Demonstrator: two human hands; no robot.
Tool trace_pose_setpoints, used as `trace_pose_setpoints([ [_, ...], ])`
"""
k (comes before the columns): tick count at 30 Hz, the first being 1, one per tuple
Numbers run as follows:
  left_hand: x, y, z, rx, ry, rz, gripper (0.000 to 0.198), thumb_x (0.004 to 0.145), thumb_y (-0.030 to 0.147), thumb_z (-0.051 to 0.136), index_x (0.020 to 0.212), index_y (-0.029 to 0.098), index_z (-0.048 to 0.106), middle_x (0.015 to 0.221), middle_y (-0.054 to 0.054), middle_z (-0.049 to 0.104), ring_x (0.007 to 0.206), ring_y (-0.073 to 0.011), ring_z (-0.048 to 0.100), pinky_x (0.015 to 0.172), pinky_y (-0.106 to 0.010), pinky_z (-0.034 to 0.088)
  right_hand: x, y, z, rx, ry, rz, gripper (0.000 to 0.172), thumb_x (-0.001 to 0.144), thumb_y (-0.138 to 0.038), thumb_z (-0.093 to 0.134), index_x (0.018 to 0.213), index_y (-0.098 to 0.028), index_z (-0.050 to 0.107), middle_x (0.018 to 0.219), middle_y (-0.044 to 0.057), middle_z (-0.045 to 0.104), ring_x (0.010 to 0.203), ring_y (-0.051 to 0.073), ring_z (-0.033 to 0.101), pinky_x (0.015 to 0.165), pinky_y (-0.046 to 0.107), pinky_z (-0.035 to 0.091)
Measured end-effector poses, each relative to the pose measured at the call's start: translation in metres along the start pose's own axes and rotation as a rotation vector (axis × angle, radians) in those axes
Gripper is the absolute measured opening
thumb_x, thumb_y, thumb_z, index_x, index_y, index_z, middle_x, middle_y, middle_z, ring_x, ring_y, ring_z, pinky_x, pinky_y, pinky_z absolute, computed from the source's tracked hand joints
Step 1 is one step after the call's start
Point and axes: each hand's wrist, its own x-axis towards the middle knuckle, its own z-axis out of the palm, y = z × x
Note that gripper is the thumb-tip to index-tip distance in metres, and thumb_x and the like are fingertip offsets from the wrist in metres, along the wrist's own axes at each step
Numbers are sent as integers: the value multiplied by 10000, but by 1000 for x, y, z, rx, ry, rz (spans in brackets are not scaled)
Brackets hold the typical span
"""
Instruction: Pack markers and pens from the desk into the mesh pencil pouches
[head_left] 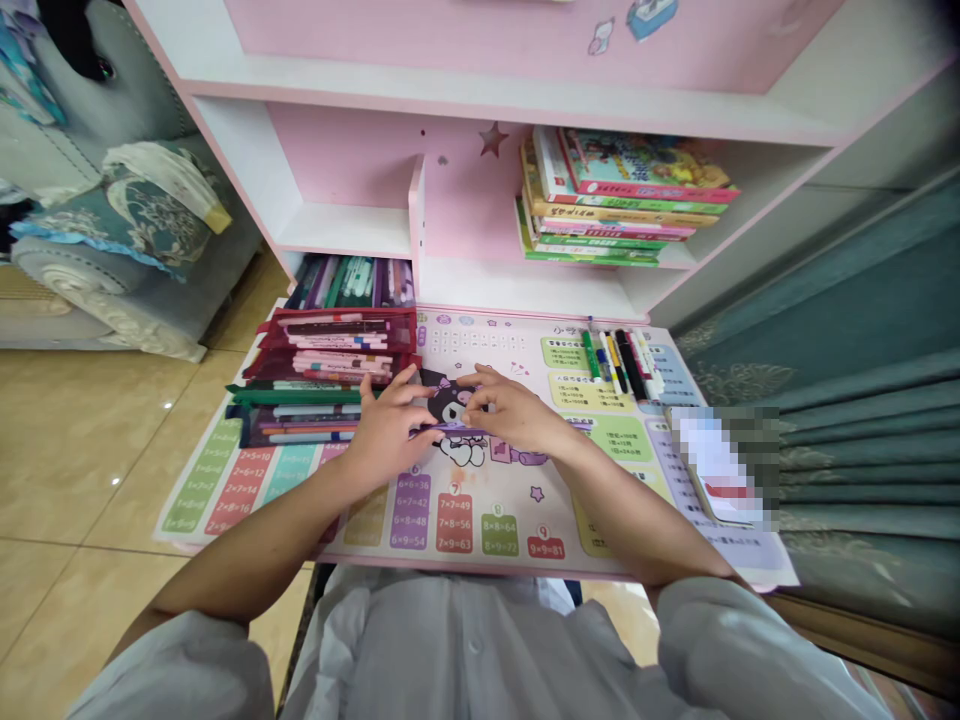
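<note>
Over the middle of the mat (pixel 510 485), the left hand (pixel 394 425) and the right hand (pixel 517 410) held a thin purple object (pixel 466 432) with narrow fingers, seemingly to steady it from two sides; whether it was a pen, I could not tell. Filled pen bags (pixel 341 364) overlapped at the mat's left, loose pens (pixel 632 365) at its right, probably for easy reach.

Books (pixel 622 210) stacked flat at right in pink-and-white shelf unit (pixel 487 105), far side. Phone (pixel 709 465) lying at right on printed desk mat (pixel 555 500), partly pixelated. Teal curtain (pixel 862 370) hanging at far right. Far left: grey sofa (pixel 142 65) with patterned cushion (pixel 142 220). Left: beige tiled floor (pixel 90 430).
</note>
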Motion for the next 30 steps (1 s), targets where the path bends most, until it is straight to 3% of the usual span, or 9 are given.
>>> trace_pose_setpoints([
  [30,1,-2,-4,7,-21,-19,75,806,260,733,732,253,741,1231,-50,697,1401,-371,410,1117,-747,86,-1,8,-9,-33,-3,-2,161,831,-279,622,703,-222,702,1457,45,541,1502,292,255,1198,519,249],
])
